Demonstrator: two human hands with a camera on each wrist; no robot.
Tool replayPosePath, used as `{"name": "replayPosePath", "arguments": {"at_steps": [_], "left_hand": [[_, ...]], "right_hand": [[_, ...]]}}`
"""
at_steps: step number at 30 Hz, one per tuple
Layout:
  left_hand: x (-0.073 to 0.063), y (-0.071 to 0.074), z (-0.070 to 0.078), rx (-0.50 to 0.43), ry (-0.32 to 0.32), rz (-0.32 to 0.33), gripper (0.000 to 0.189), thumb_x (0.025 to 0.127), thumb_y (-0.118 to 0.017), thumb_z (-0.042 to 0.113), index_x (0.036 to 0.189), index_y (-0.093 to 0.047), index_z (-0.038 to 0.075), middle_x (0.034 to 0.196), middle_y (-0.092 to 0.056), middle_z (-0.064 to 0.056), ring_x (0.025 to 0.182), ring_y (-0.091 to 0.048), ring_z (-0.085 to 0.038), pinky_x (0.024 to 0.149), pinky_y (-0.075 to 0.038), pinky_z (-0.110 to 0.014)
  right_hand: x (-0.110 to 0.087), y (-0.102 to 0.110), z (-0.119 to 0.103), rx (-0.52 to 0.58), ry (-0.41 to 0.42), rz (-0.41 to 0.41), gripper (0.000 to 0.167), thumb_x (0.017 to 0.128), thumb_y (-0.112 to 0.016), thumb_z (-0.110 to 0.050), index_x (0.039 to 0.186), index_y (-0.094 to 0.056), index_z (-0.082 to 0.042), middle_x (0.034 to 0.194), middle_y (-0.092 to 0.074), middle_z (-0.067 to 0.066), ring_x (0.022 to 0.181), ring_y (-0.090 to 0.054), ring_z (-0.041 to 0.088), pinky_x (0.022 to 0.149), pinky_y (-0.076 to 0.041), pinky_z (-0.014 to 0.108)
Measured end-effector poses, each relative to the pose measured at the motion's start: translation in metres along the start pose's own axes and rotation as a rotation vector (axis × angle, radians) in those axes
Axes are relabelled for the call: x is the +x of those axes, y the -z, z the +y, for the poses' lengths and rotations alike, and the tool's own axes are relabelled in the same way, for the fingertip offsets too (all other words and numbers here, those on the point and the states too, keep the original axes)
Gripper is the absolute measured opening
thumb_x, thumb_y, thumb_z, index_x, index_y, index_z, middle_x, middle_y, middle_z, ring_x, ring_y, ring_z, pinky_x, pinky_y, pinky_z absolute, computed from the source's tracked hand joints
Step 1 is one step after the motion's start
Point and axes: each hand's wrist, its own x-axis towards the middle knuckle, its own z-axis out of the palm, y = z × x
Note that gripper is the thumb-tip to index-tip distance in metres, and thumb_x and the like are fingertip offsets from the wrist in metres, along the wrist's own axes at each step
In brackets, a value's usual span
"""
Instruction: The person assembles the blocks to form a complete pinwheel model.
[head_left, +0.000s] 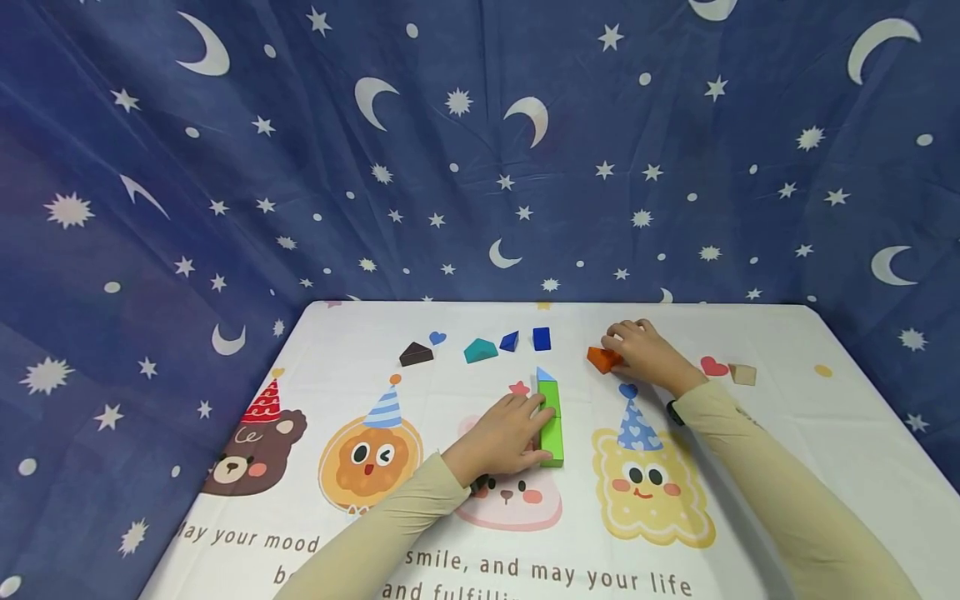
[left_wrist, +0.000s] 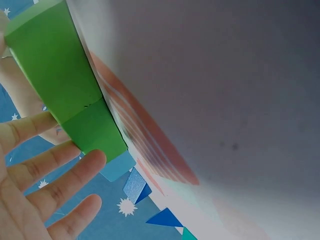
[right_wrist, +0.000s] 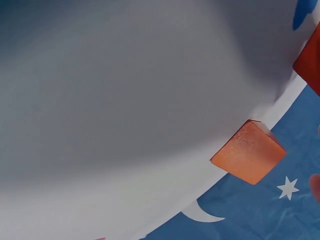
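Observation:
Two green blocks [head_left: 551,437] lie end to end in a line on the printed tablecloth, with a light blue triangular block [head_left: 545,375] at their far end. My left hand [head_left: 504,433] rests along their left side. In the left wrist view, its fairly straight fingers touch the green blocks [left_wrist: 60,65]. Farther right, my right hand [head_left: 643,354] grips an orange block [head_left: 600,360] low over the cloth, its fingers bent. The right wrist view shows this dark orange block [right_wrist: 311,60] at the edge, and another orange block [right_wrist: 250,152] apart from it, largely hidden by the hand from above.
Along the back lie a dark brown block [head_left: 416,354], a teal block [head_left: 480,350], a blue triangular block [head_left: 509,342] and a blue rectangular block [head_left: 542,338]. A pale wooden block [head_left: 742,375] sits right of my right hand. Behind hangs a starry blue curtain [head_left: 480,208].

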Motion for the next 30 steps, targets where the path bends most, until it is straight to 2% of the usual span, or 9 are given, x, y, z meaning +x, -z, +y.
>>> {"name": "replayPosePath", "arguments": {"at_steps": [2, 5, 11, 14, 21, 30], "left_hand": [[0.0, 0.0, 0.0, 0.0, 0.0, -0.001, 0.061, 0.09, -0.047, 0.058, 0.136, -0.043, 0.017, 0.135, -0.047, -0.005, 0.119, -0.05, -0.019, 0.109, -0.036, -0.034], [0.0, 0.0, 0.0, -0.003, 0.001, -0.003, 0.061, 0.09, -0.047, 0.058, 0.135, -0.043, 0.017, 0.135, -0.047, -0.004, 0.118, -0.05, -0.019, 0.109, -0.036, -0.034], [0.0, 0.001, 0.0, -0.001, 0.004, -0.006, 0.061, 0.09, -0.047, 0.058, 0.135, -0.043, 0.017, 0.136, -0.047, -0.005, 0.118, -0.051, -0.018, 0.109, -0.036, -0.034], [0.0, 0.001, 0.0, -0.002, 0.006, -0.008, 0.062, 0.09, -0.047, 0.058, 0.136, -0.043, 0.017, 0.136, -0.047, -0.004, 0.119, -0.05, -0.018, 0.109, -0.036, -0.034], [0.0, 0.0, 0.0, -0.013, 0.013, -0.02, 0.063, 0.09, -0.046, 0.059, 0.138, -0.042, 0.018, 0.139, -0.045, -0.005, 0.122, -0.049, -0.019, 0.11, -0.035, -0.035], [0.001, -0.001, -0.001, -0.006, 0.01, -0.025, 0.062, 0.09, -0.046, 0.059, 0.137, -0.042, 0.018, 0.137, -0.046, -0.004, 0.119, -0.05, -0.018, 0.11, -0.035, -0.034]], "right_hand": [[0.0, 0.0, -0.001, 0.006, 0.011, 0.013, 0.038, 0.064, -0.086, -0.018, 0.092, -0.063, -0.01, 0.097, -0.063, 0.011, 0.093, -0.057, 0.029, 0.083, -0.044, 0.048], [-0.001, 0.0, -0.002, 0.017, -0.008, -0.011, 0.036, 0.066, -0.085, -0.018, 0.092, -0.062, -0.009, 0.098, -0.063, 0.011, 0.094, -0.057, 0.028, 0.085, -0.044, 0.048], [-0.001, 0.001, -0.004, 0.041, -0.09, -0.088, 0.039, 0.074, -0.077, -0.038, 0.096, -0.066, -0.007, 0.101, -0.062, 0.012, 0.095, -0.057, 0.029, 0.087, -0.043, 0.051], [0.002, 0.001, -0.007, 0.038, -0.106, -0.102, 0.04, 0.076, -0.074, -0.041, 0.097, -0.067, -0.007, 0.102, -0.063, 0.013, 0.095, -0.057, 0.029, 0.088, -0.043, 0.052], [0.01, 0.005, -0.017, 0.087, -0.071, -0.102, 0.034, 0.075, -0.077, -0.034, 0.098, -0.069, -0.01, 0.103, -0.063, 0.013, 0.097, -0.057, 0.03, 0.088, -0.044, 0.053], [0.026, 0.004, -0.029, 0.1, -0.018, -0.128, 0.036, 0.076, -0.077, -0.033, 0.105, -0.07, -0.013, 0.108, -0.062, 0.012, 0.102, -0.057, 0.03, 0.09, -0.045, 0.053]]}}
